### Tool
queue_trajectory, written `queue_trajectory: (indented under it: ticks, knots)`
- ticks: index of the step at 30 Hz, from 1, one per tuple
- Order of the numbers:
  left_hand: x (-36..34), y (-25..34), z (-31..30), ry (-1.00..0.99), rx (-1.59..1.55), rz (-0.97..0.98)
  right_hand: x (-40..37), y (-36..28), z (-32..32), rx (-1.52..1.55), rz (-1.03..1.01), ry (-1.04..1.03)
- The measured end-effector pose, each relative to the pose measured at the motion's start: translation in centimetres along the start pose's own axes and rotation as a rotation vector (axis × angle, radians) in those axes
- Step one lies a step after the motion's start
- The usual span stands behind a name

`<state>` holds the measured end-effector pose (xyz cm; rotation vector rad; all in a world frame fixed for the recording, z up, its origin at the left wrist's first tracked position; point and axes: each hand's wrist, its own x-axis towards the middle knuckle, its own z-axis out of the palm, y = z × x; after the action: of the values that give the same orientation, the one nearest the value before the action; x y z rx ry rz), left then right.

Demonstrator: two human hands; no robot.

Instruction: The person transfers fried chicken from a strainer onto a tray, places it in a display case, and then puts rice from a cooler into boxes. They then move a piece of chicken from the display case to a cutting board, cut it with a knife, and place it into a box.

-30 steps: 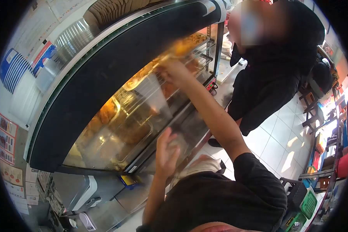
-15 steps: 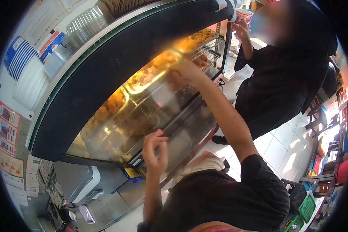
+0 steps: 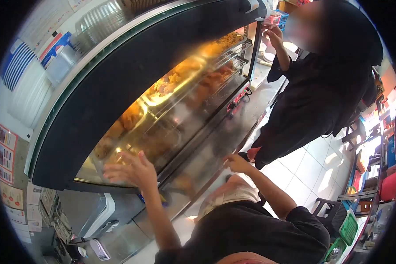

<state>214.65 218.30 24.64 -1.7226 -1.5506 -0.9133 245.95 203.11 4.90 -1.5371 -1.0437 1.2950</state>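
Observation:
My left hand (image 3: pixel 134 171) is raised in front of the lower left of a display warmer (image 3: pixel 101 83), open, with its fingers spread and nothing in them. In this view its fingertips overlap the warmer's glass front (image 3: pixel 163 145). My right hand (image 3: pixel 240 163) hangs low near my waist, beside the counter edge, its fingers bent and slightly apart, holding nothing. Behind the glass, golden fried chicken (image 3: pixel 165 86) lies on a lit upper rack. Darker fried pieces (image 3: pixel 213 82) sit on the rack below. Part of the lower glass looks hazy.
A person in dark clothes (image 3: pixel 317 101) stands to the right, one hand (image 3: pixel 275 37) raised by the warmer's end. Clear plastic lids (image 3: pixel 101 24) and stacked cups (image 3: pixel 20 66) are behind the warmer. A black stool (image 3: pixel 330 215) and green crate (image 3: pixel 350 228) stand at the lower right.
My right hand has come down from the warmer's glass to beside my waist. My left hand has moved left and up toward the glass, its fingers spreading.

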Motion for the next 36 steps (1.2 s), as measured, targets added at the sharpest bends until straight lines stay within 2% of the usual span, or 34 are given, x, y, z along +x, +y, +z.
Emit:
queue_trajectory:
  ticks: [1,4,7,10,13,14,16,17,22,24,27,30,33,36]
  knots:
    - [-0.1,1.2,-0.1,-0.031,0.024,-0.004,-0.7,1.0,-0.5,-0.100,0.029,-0.011]
    - [0.9,5.4,-2.4,-0.196,0.071,0.172,-2.6,4.4,-1.3,-0.339,0.149,-0.049]
    - [-0.1,4.8,-3.7,-0.122,-0.506,0.161,-3.1,7.5,-2.5,-0.402,0.259,-0.049]
    - [-1.1,3.5,-2.8,0.180,-0.436,-0.231,-6.4,10.9,-4.0,-0.155,0.473,0.075]
    - [-1.5,3.8,-2.5,0.020,-0.752,-0.349,-10.9,16.0,-6.0,0.082,0.651,0.177]
    - [-1.6,4.9,-2.2,0.027,-0.717,-0.300,-12.6,19.5,-7.1,0.097,0.651,0.178]
    - [-1.7,7.2,-1.7,0.049,-0.634,-0.211,-15.7,22.7,-8.1,-0.040,0.807,0.232]
    - [-1.3,7.9,-2.1,0.053,-0.708,-0.233,-17.5,23.5,-8.2,-0.140,0.877,0.246]
    - [-1.0,10.0,-1.8,-0.020,-0.803,-0.139,-26.0,26.5,-7.5,-0.123,1.113,0.331]
    - [-1.1,11.4,-1.9,-0.104,-0.809,-0.146,-28.0,26.8,-7.2,-0.082,1.128,0.340]
    - [-0.8,13.7,-1.4,-0.126,-0.765,-0.100,-30.4,26.2,-6.4,0.007,1.098,0.415]
    - [-0.4,15.6,-0.8,-0.124,-0.866,-0.080,-31.6,26.0,-6.0,0.034,1.066,0.434]
    - [-0.1,17.6,-0.9,-0.193,-0.993,-0.112,-33.3,25.8,-5.9,0.005,1.132,0.453]
    - [0.1,19.0,-0.6,-0.246,-0.985,-0.086,-35.7,27.4,-6.3,0.034,1.147,0.482]
